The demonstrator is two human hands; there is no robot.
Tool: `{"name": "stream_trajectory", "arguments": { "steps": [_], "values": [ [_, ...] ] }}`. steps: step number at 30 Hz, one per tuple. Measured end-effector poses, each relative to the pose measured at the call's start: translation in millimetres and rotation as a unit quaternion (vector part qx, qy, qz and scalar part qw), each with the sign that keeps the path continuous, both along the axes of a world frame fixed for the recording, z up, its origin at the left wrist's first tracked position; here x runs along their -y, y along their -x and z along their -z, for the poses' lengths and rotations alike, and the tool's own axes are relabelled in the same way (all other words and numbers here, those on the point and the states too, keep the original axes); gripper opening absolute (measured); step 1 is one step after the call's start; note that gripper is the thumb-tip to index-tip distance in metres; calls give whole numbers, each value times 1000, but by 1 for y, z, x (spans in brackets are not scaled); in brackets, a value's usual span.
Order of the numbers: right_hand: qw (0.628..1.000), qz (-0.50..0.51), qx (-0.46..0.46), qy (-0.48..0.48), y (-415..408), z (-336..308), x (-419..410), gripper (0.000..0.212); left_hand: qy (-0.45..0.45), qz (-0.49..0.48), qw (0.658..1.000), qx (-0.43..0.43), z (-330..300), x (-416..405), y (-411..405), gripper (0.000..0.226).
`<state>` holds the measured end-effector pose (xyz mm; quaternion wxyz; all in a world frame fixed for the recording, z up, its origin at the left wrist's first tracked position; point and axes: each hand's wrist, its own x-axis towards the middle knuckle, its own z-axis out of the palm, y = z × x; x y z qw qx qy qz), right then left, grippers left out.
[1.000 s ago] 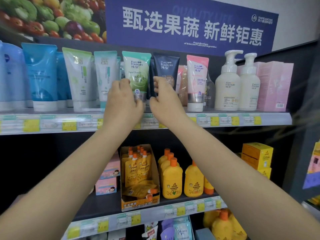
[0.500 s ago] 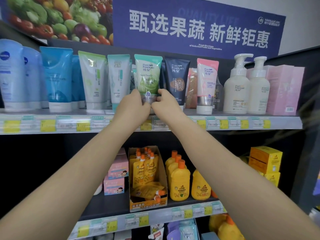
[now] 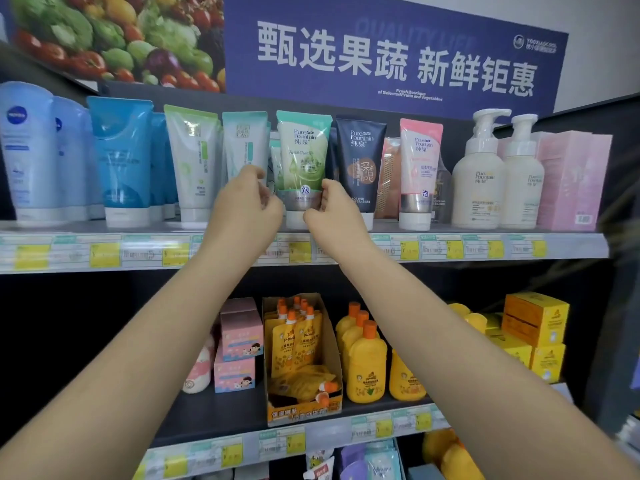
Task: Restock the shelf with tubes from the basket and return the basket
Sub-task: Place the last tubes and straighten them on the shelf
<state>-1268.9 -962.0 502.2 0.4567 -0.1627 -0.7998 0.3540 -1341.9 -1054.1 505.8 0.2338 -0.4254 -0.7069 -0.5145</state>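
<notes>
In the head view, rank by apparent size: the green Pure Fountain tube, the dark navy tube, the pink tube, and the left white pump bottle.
1. Left white pump bottle, clearly the bulkiest.
2. Green tube and dark navy tube: too alike to separate; both hands cover their lower parts.
3. Pink tube, narrowest.

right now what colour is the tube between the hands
Green with a teal top, the tube shows best in the head view.
</notes>
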Motion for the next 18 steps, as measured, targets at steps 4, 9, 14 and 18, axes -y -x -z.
{"name": "stream_trajectory", "arguments": {
  "steps": [4,9,14,18],
  "values": [
    [995,28,-39,-92,3,1,22,55,-14,-65,997,-33,0,16,13,40],
    [997,-36,18,-65,28,2,44,50,85,-78,993,8,-2,16,26,33],
    [997,-29,71,-27,36,-1,40,52,133,-71,988,39,-11,20,31,30],
    [994,-35,107,-9,39,-8,36,47,153,-85,983,50,-21,20,33,16]
  ]
}}
